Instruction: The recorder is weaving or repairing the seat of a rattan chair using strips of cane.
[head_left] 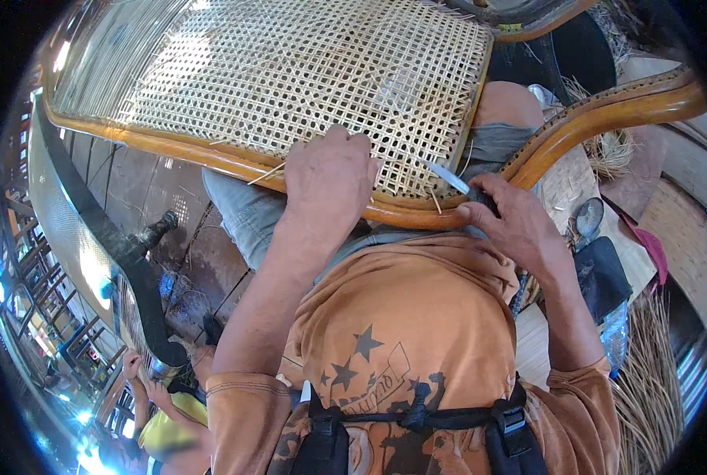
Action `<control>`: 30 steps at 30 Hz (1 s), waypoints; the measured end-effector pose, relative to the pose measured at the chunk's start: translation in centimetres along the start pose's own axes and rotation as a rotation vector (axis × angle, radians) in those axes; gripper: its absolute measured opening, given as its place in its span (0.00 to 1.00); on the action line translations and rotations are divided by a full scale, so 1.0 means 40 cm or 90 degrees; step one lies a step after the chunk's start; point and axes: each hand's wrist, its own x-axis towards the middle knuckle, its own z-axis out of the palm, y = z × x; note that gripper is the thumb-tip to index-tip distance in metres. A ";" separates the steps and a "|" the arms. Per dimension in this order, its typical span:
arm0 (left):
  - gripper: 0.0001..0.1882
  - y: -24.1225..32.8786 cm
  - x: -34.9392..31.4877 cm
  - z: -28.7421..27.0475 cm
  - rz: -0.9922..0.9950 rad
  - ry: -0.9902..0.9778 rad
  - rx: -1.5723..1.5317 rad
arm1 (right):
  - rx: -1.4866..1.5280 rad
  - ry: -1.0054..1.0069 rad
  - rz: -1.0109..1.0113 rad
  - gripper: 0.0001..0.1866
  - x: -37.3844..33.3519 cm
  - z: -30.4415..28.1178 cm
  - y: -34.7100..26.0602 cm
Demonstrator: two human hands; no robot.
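A woven cane panel [290, 87] in a brown varnished wooden frame [179, 161] lies across my lap. At its near edge my left hand [329, 178] rests on the weave with its fingers curled down, so whatever they pinch is hidden. My right hand [519, 218] is closed round a dark-handled knife at the panel's near right corner. The knife's narrow pale blade [446, 176] points up and left, over the weave. Short loose cane ends stick out near both hands, one strand [266, 174] just left of my left hand.
A curved wooden arm [598, 119] with a row of holes extends to the right. Below it are a dark flat object [602, 277], a plastic bottle [616, 336] and a bundle of cane strands [646, 388]. Another caned frame [76, 214] stands left. A person in yellow [175, 427] sits at lower left.
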 end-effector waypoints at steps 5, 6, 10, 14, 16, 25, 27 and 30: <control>0.11 -0.015 -0.002 0.013 -0.014 0.010 -0.136 | -0.007 -0.007 0.019 0.18 -0.003 0.013 0.010; 0.11 -0.016 -0.003 0.016 -0.014 0.008 -0.137 | 0.008 -0.002 0.004 0.17 -0.005 0.012 0.004; 0.12 -0.011 0.000 0.028 -0.015 -0.008 -0.148 | 0.093 -0.023 -0.017 0.16 -0.005 0.020 -0.005; 0.17 0.012 0.004 0.020 -0.087 -0.026 -0.141 | 0.142 -0.135 0.076 0.16 0.002 0.024 -0.015; 0.18 0.014 0.006 0.028 -0.075 -0.018 -0.114 | 0.133 -0.162 0.086 0.17 0.009 0.029 -0.015; 0.19 0.028 0.011 0.069 -0.094 0.086 -0.060 | 0.167 -0.070 0.053 0.17 0.019 0.065 0.013; 0.18 0.024 0.003 0.092 -0.086 0.133 -0.053 | 0.183 -0.089 0.091 0.16 0.020 0.056 -0.003; 0.15 0.014 -0.007 0.113 -0.044 0.236 -0.082 | 0.208 -0.112 0.135 0.16 0.019 0.050 -0.011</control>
